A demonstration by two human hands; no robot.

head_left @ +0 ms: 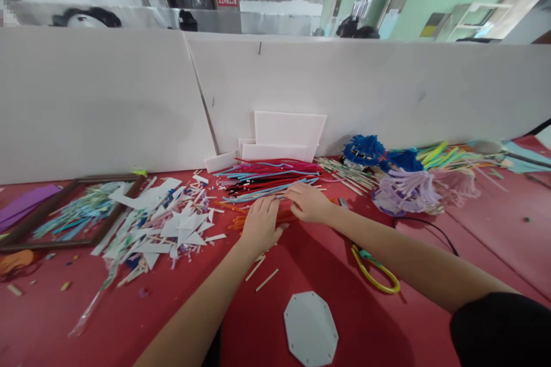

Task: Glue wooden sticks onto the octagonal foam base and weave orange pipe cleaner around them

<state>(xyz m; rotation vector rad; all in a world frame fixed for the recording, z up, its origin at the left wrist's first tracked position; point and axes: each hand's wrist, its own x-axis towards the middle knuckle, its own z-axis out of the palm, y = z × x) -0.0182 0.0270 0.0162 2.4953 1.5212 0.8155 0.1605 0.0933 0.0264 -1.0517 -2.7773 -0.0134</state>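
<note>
My left hand (262, 222) lies with bent fingers on a bundle of orange pipe cleaners (238, 221), its thumb tucked at the near side. From the other side my right hand (308, 202) curls around the right end of the same bundle. A little orange shows between the two hands; the fingertips are partly hidden. Just behind them is a pile of red, blue and black pipe cleaners (271, 178). Nearer to me, a white octagonal board (310, 330) with small holes along its rim lies flat on the red table (253, 327).
Yellow-handled scissors (379, 275) lie under my right forearm. White scraps (172, 229) and a brown frame (86, 241) are at left. Blue (364, 149) and lilac (407, 189) pipe-cleaner pieces stand at right. White boards (288, 132) lean on the partition (365, 86).
</note>
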